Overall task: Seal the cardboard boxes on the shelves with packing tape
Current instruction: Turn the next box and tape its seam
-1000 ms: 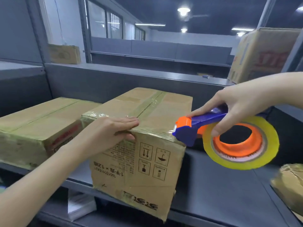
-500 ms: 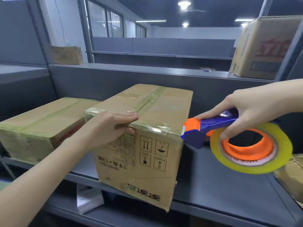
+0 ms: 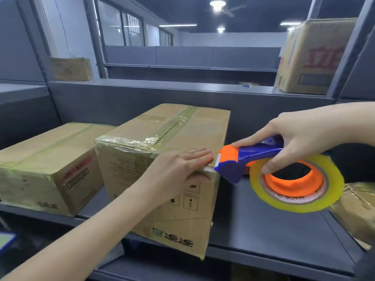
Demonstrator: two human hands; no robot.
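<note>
You press your left hand [image 3: 178, 169] flat on the front top edge of the middle cardboard box [image 3: 198, 128], near its right corner. The fingers [image 3: 194, 154] lie straight and close together along the edge, and the thumb rests on the front face. Your right hand [image 3: 300, 136] grips the blue handle of the tape dispenser [image 3: 257, 153]. Its forefinger stretches along the top toward the orange head, and the thumb curls down against the yellow tape roll [image 3: 332, 183].

The dispenser's toothed blade sits just beside your left fingertips at the box's right front corner. A short run of tape shows between blade and cardboard. Glossy packing tape [image 3: 174, 126] already runs down the centre seam of the lid and across its front edge.

The box stands on a dark grey shelf [image 3: 263, 220], its front bottom edge overhanging the lip. A second taped box [image 3: 46, 151] lies just to its left, touching or nearly touching it. A crumpled, tape-wrapped carton [image 3: 357, 209] shows at the right edge of the same shelf.

On the shelf above, a tall box with red lettering [image 3: 312, 57] stands at the right. A smaller box [image 3: 71, 68] sits far back on the left.
</note>
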